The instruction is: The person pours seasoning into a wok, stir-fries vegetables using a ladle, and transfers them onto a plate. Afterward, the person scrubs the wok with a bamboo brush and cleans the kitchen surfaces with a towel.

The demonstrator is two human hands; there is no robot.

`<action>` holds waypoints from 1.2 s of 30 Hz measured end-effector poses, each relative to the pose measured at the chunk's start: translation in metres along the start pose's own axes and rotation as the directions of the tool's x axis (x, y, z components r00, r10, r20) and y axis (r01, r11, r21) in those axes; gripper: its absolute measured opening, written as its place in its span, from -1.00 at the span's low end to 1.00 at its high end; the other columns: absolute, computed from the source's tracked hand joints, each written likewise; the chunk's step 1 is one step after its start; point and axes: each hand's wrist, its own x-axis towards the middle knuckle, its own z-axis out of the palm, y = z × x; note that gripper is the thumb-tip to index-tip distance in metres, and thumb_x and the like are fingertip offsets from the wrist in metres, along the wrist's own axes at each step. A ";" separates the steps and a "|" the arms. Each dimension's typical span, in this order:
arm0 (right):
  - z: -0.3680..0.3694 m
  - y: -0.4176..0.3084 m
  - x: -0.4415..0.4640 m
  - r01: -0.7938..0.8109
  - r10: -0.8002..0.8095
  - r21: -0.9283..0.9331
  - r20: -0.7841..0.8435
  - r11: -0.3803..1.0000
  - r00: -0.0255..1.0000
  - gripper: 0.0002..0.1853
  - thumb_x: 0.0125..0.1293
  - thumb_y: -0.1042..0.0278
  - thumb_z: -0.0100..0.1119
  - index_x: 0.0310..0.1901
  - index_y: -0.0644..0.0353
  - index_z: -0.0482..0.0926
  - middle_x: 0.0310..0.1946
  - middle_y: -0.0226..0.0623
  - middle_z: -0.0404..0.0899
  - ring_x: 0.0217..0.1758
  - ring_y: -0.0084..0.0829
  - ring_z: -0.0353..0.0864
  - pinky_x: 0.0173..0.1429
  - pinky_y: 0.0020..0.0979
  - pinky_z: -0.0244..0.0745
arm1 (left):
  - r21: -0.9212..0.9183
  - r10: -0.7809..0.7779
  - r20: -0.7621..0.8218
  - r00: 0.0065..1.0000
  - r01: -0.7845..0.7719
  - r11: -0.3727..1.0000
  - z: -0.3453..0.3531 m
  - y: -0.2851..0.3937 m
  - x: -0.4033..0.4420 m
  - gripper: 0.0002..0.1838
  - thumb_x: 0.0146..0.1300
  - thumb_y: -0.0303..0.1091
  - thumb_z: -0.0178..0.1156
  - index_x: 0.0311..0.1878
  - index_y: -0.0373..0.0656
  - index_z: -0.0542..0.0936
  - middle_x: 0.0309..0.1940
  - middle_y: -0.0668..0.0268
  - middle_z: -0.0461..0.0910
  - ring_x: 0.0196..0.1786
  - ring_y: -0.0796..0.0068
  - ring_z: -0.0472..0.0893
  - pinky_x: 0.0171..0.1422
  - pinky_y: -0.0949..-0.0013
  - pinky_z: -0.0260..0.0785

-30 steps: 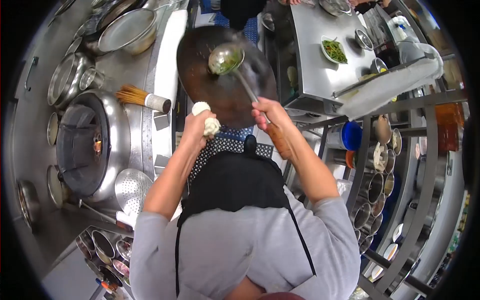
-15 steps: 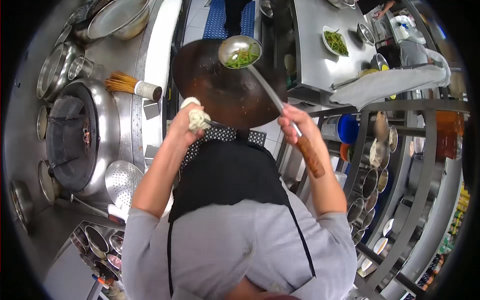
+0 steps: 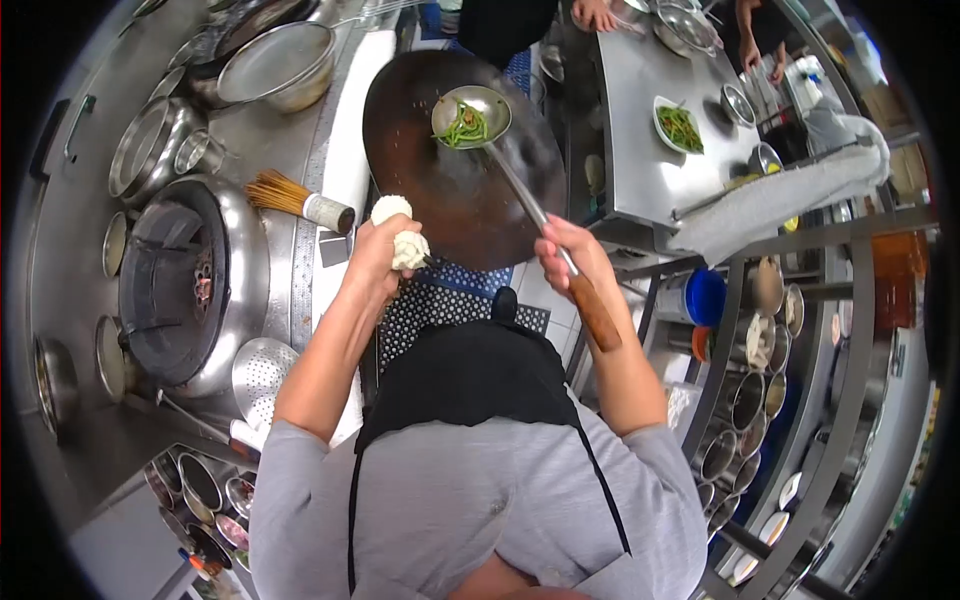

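Note:
My left hand [image 3: 382, 245] is closed around a white cloth [image 3: 409, 250] at the near left rim of a dark wok [image 3: 460, 205]. The wok hangs tilted with its inside towards me, showing only small specks. My right hand [image 3: 575, 252] grips the ladle [image 3: 517, 190] along its metal shaft, below which a wooden handle lies against my forearm. Over the far part of the wok, the ladle's bowl carries cut green beans [image 3: 465, 127]. Whether the bowl touches the wok, I cannot tell.
At left stand a wok burner [image 3: 250, 290], a bamboo brush [image 3: 328, 213] and a perforated skimmer [image 3: 260, 375]. A white dish [image 3: 662, 112] of green beans sits on the steel table [image 3: 640, 180] at right. Other people's hands [image 3: 595, 14] show beyond it.
The wok has tipped further, showing more of its inside. The ladle stays over it with the beans. The surroundings have shifted in view, and another person's hand now shows at the far table.

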 end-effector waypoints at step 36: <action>-0.143 -0.116 -0.041 -0.348 -0.947 -0.932 -0.197 0.101 0.253 -0.43 0.14 0.43 0.18 0.23 0.42 0.42 -0.36 0.27 0.60 -0.23 0.17 0.65 -0.06 -0.01 0.52 | -0.531 0.277 -0.485 0.830 -0.531 0.660 -0.431 -0.003 -0.174 -0.72 0.30 -0.17 0.09 -0.33 -0.22 0.53 -0.43 0.16 0.54 -0.56 0.39 0.41 -0.63 0.44 0.17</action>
